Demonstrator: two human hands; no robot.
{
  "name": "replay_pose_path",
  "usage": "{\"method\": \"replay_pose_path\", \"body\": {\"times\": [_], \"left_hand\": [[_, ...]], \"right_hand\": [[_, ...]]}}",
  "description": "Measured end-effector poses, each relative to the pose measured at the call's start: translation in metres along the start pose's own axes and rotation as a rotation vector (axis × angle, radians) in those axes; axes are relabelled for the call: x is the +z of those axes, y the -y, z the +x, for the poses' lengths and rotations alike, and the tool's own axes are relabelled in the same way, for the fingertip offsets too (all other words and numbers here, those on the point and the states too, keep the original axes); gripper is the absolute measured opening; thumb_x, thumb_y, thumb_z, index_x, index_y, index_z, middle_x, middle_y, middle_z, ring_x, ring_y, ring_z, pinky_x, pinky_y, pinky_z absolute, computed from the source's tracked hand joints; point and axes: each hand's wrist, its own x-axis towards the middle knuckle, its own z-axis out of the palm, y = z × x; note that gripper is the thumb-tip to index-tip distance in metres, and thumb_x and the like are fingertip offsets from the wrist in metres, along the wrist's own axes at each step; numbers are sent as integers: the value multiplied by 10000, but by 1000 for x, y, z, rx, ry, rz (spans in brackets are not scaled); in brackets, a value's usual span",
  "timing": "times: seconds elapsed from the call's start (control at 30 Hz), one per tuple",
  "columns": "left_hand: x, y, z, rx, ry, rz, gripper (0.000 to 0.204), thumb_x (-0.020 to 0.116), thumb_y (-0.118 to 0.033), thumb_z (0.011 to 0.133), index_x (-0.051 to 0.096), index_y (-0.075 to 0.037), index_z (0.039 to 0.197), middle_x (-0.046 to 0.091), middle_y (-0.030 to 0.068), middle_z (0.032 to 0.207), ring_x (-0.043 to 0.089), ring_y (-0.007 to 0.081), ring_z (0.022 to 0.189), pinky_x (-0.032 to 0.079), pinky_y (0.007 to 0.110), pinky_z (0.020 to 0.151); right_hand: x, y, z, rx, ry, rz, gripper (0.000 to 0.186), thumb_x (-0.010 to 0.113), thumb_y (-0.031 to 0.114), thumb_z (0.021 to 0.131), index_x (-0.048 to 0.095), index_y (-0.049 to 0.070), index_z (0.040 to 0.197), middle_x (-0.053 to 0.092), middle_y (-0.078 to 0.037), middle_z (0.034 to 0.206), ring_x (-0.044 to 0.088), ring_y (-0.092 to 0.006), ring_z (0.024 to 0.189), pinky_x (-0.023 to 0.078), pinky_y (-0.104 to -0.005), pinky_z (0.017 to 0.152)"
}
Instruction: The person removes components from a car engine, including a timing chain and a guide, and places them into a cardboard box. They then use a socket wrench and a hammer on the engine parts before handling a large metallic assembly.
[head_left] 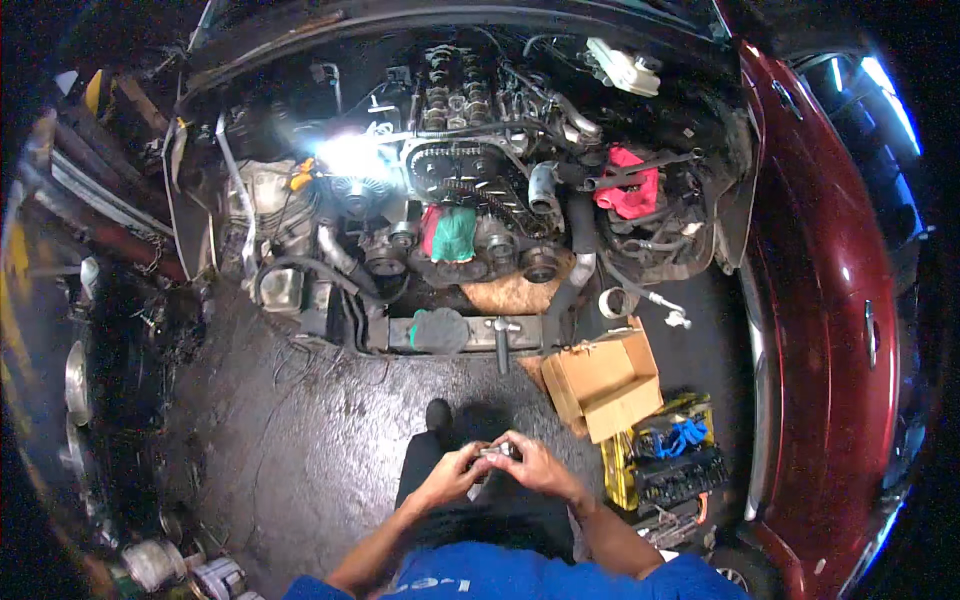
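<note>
Close in front of my body, my left hand (455, 474) and my right hand (541, 468) meet with bent fingers around a small metal part (499, 452). Its exact kind is hidden by the fingers. A pale strip hangs below the left fingers, too small to name. Beyond the hands stands the opened front of a car, its engine (460, 165) showing a timing chain (440, 153) and uncovered camshafts (458, 80). On the front crossbar (400, 333) lie a dark glove-like cloth (440, 330) and a dark-handled tool (503, 350) with a metal head.
An open cardboard box (605, 385) stands on the floor at right, by a yellow-and-black crate (622, 470) with parts and a blue cloth (686, 437). A dark red car (830, 320) borders the right. Pink cloth (630, 185) lies in the engine bay; a bright lamp (350, 155) shines there.
</note>
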Motion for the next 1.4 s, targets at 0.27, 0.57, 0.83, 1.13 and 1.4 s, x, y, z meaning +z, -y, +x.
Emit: {"method": "replay_pose_path", "body": {"times": [0.27, 0.57, 0.83, 1.13, 1.4], "left_hand": [[-4, -125, -29, -108, 209, -516, 363, 476, -367, 1031, 585, -31, 945, 590, 4, 785, 558, 96, 729, 464, 261, 695], [-69, -144, 33, 16, 367, -514, 348, 492, -384, 1023, 556, -62, 905, 561, -2, 771, 536, 101, 739, 446, 272, 697], [-213, -196, 108, 107, 431, -342, 295, 498, -315, 1031, 572, -52, 919, 575, -8, 792, 536, 87, 749, 458, 277, 694], [-279, -218, 186, 150, 639, -232, 328, 484, -340, 1035, 573, -33, 963, 536, -18, 773, 503, 79, 737, 441, 268, 682], [-288, -258, 218, 418, 528, 151, 308, 525, -280, 1000, 620, -1, 1088, 654, 168, 986, 643, 285, 933, 493, 386, 797]], "right_hand": [[-62, 89, -85, -41, 340, 440, 419, 578, 212, 982, 507, 57, 1365, 619, -8, 931, 561, -88, 830, 459, -252, 724], [-84, 147, -37, -64, 178, 220, 448, 662, 239, 921, 541, 53, 1310, 655, -8, 1017, 572, -91, 880, 465, -264, 751], [-85, 208, 79, -15, 22, 295, 282, 703, 209, 889, 586, 59, 1098, 633, -1, 845, 562, -94, 761, 448, -250, 664], [-92, 222, 125, -87, -105, 509, 286, 585, 183, 949, 569, 61, 1207, 664, -5, 935, 579, -99, 791, 459, -250, 674], [-107, 253, 122, -205, -353, 832, 619, 730, 304, 843, 372, 76, 1294, 614, -80, 836, 559, -135, 674, 490, -257, 644]]}}
